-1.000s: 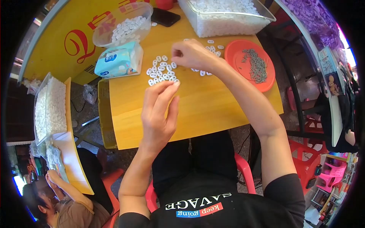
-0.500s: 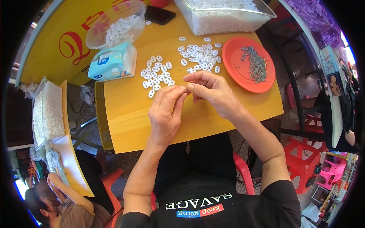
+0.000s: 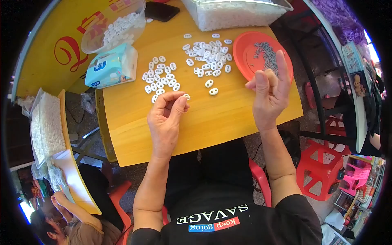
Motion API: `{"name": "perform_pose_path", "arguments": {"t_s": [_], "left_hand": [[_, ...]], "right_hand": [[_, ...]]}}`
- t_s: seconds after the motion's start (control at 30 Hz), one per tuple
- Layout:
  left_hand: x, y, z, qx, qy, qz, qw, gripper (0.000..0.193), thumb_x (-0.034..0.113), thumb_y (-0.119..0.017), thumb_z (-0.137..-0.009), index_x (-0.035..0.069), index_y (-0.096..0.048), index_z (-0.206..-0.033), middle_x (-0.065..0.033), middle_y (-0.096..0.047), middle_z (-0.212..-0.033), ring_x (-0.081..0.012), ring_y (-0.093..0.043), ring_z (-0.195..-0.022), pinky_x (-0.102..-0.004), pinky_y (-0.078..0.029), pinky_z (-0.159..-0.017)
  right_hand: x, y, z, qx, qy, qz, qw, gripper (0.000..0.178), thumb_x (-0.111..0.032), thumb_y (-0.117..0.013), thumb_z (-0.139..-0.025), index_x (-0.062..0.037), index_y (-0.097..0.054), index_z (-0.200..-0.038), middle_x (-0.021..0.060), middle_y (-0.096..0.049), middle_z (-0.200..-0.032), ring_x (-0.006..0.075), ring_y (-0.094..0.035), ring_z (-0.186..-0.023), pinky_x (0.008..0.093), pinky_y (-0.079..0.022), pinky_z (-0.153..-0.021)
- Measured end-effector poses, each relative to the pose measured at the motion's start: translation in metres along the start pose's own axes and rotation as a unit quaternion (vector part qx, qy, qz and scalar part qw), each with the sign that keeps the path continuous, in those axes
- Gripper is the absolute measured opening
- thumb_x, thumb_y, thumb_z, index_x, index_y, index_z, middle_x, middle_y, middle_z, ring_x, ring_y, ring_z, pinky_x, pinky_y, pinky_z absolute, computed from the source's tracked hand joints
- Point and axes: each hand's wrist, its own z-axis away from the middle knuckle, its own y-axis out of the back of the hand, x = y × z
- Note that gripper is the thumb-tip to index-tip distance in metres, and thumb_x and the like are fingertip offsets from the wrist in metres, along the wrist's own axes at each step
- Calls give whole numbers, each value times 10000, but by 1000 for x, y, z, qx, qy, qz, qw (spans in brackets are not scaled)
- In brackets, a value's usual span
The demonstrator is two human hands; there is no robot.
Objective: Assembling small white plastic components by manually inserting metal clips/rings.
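My left hand (image 3: 164,122) is closed above the near half of the table, pinching a small white oval plastic piece (image 3: 186,96) between thumb and fingertips. To the right, my right hand (image 3: 269,102) is raised beside the red plate (image 3: 243,55), overlapping its near edge. Its index finger is stretched out, the thumb stands apart, and the other fingers curl; nothing shows in it. Small grey pins (image 3: 267,55) lie heaped on the plate. Two loose pieces, an oval one (image 3: 213,91) and another behind it, rest between my hands. Beyond them is a pile of white two-hole pieces (image 3: 210,55).
A second group of white pieces (image 3: 159,77) lies left of the pile. Farther back stand a blue tissue pack (image 3: 112,67), a clear bowl (image 3: 87,43), a black phone (image 3: 162,11) and a large clear bin (image 3: 245,18). Another person (image 3: 81,228) sits at the lower left.
My hands have come apart. The right one moved right, to the red plate; the left stays near the table's middle with a white piece. The view has shifted slightly.
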Motion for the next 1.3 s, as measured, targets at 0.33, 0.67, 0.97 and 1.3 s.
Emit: {"name": "perform_pose_path", "arguments": {"t_s": [0.33,0.67,0.97,1.3], "left_hand": [[-7,8,-1,3,89,194,977,135,68,-658,-924,2,-629,-1039,-43,-647,-921,-114,-613,-817,-250,-494,-780],[-9,7,3,-5,74,192,979,135,64,-655,-925,8,-621,-1042,-34,-639,-934,-107,-608,-822,-246,-494,-786],[-12,8,3,-28,60,139,988,117,66,-635,-939,20,-619,-1044,-24,-629,-919,-83,-603,-824,-228,-494,-780],[-13,8,3,-35,51,146,987,118,55,-633,-935,16,-620,-1046,-39,-634,-939,-121,-608,-830,-263,-493,-790]], "right_hand": [[1,-15,2,-217,3,151,964,142,-16,-693,-855,8,-685,-995,70,-624,-785,130,-581,-622,262,-459,-551],[-1,-18,7,-301,5,263,916,110,-150,-712,-835,-71,-676,-902,81,-598,-817,282,-627,-685,377,-493,-573],[12,-40,-25,-306,80,237,918,93,-140,-684,-853,-65,-683,-907,92,-610,-854,304,-638,-702,399,-512,-596],[19,-67,-50,-414,54,323,850,161,-207,-686,-846,-59,-665,-906,105,-607,-893,320,-640,-759,418,-520,-676]]}}
